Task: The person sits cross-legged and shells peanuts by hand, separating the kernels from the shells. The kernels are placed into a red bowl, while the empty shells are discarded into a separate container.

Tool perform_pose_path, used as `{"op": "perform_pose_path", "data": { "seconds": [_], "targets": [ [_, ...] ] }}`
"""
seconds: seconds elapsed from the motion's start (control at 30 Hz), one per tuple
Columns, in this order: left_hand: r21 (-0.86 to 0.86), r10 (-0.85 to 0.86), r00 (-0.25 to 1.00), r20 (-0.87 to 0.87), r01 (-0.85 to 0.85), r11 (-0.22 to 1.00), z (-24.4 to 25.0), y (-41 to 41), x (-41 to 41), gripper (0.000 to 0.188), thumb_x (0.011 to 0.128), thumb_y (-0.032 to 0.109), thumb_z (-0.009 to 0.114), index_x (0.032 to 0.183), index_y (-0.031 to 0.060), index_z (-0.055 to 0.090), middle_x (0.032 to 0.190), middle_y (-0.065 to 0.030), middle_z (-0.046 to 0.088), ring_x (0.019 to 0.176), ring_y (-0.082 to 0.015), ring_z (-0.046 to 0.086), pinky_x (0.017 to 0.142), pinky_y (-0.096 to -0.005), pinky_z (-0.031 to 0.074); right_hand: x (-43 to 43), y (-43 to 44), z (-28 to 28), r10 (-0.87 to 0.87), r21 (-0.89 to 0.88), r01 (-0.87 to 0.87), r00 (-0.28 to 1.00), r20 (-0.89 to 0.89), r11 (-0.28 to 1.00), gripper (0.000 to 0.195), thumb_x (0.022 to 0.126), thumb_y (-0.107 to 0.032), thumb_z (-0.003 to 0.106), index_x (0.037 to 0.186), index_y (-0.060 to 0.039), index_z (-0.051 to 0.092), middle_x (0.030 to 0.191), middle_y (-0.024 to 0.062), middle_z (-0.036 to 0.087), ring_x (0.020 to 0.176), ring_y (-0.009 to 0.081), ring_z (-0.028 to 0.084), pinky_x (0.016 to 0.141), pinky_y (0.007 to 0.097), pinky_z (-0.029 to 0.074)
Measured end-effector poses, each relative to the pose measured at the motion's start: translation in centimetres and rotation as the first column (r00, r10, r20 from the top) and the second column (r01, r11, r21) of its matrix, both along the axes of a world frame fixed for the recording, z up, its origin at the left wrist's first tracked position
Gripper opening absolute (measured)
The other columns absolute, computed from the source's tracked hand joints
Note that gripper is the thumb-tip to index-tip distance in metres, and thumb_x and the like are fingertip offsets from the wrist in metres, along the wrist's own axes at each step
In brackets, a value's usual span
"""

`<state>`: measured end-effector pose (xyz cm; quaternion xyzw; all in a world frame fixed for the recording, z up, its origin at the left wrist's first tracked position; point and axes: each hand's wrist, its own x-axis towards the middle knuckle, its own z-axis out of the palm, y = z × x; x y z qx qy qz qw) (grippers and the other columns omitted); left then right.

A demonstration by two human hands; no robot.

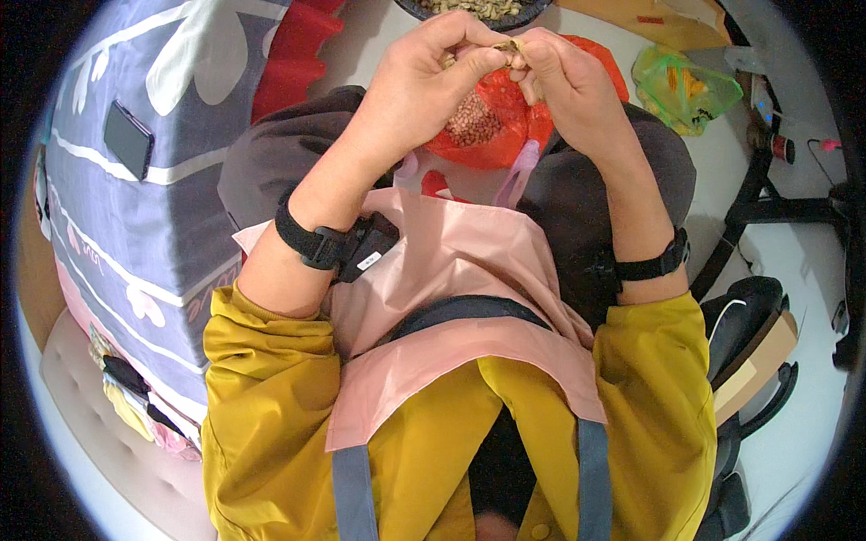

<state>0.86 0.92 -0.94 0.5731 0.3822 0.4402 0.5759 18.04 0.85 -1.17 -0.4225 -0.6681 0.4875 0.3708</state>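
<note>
My left hand and my right hand meet at the top centre, fingertips and thumbs pinching a small opened pod, probably a peanut. Its far side is hidden by the fingers. Below them, between my knees, a red plastic bag lies spread wide. Many small reddish-brown kernels, which look like peanuts, are heaped in it. Beyond the hands stands a dark round basin filled with pale pods or shells, cut off by the picture's rim.
To the left is a bed with a blue-grey patterned cover and a smartphone on it. A green plastic bag lies on the floor at right, near a cardboard box. Black metal legs stand further right. A pink apron covers my lap.
</note>
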Motion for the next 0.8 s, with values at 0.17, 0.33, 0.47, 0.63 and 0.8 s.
{"op": "perform_pose_path", "data": {
  "seconds": [0.17, 0.33, 0.47, 0.63, 0.8],
  "targets": [
    [0.508, 0.187, 0.87, -0.457, 0.083, 0.857, 1.3, 0.7, -1.1, 0.018, 0.072, 0.003, 0.063, 0.09, 0.0033, 0.061, 0.077, -0.011, 0.059, 0.069, -0.0227, 0.059, 0.061, -0.0282, 0.046, 0.2, 0.4, 0.9, -0.039, 0.378, -0.067, 0.963, 0.266, 0.923, 0.028, 0.093, -0.025, 0.041, 0.097, -0.0008, 0.055, 0.078, 0.0071, 0.053, 0.067, 0.0161, 0.052, 0.062, 0.0249, 0.042],
    [0.627, 0.264, 0.839, -0.475, 0.113, 0.771, 1.7, 0.6, -1.0, 0.022, 0.069, 0.001, 0.063, 0.091, 0.0057, 0.062, 0.076, -0.0114, 0.057, 0.066, -0.0276, 0.058, 0.055, -0.032, 0.047, 0.2, 0.5, 1.4, -0.082, 0.467, -0.111, 0.924, 0.372, 0.877, 0.027, 0.091, -0.026, 0.043, 0.1, -0.0038, 0.056, 0.082, 0.0109, 0.054, 0.076, 0.0253, 0.055, 0.068, 0.0297, 0.044],
    [0.663, 0.299, 0.823, -0.482, 0.12, 0.739, 2.5, 0.5, -0.8, 0.022, 0.069, 0.0, 0.062, 0.09, 0.0062, 0.062, 0.073, -0.0102, 0.056, 0.063, -0.0269, 0.057, 0.052, -0.0329, 0.046, 0.2, 0.3, 1.2, -0.106, 0.468, -0.096, 0.916, 0.387, 0.878, 0.027, 0.09, -0.027, 0.045, 0.101, -0.0051, 0.057, 0.083, 0.0107, 0.054, 0.075, 0.0256, 0.055, 0.067, 0.0301, 0.044],
    [0.677, 0.29, 0.809, -0.512, 0.172, 0.715, 2.3, 0.5, -1.0, 0.019, 0.071, 0.001, 0.06, 0.089, 0.0057, 0.061, 0.071, -0.0096, 0.054, 0.059, -0.0258, 0.056, 0.049, -0.0327, 0.045, 0.1, 0.1, 1.4, -0.15, 0.456, -0.094, 0.869, 0.471, 0.885, 0.025, 0.089, -0.025, 0.047, 0.102, -0.0053, 0.057, 0.079, 0.0094, 0.051, 0.07, 0.024, 0.053, 0.064, 0.0289, 0.044],
    [0.703, 0.303, 0.805, -0.509, 0.186, 0.686, 2.5, 0.5, -1.0, 0.017, 0.073, 0.001, 0.059, 0.089, 0.0053, 0.061, 0.071, -0.0094, 0.054, 0.058, -0.0252, 0.056, 0.048, -0.032, 0.045, -0.3, 0.1, 3.1, -0.136, 0.462, -0.102, 0.881, 0.453, 0.881, 0.033, 0.092, -0.032, 0.039, 0.101, -0.0057, 0.056, 0.083, 0.0107, 0.056, 0.075, 0.0255, 0.057, 0.063, 0.0308, 0.046]
  ]
}}
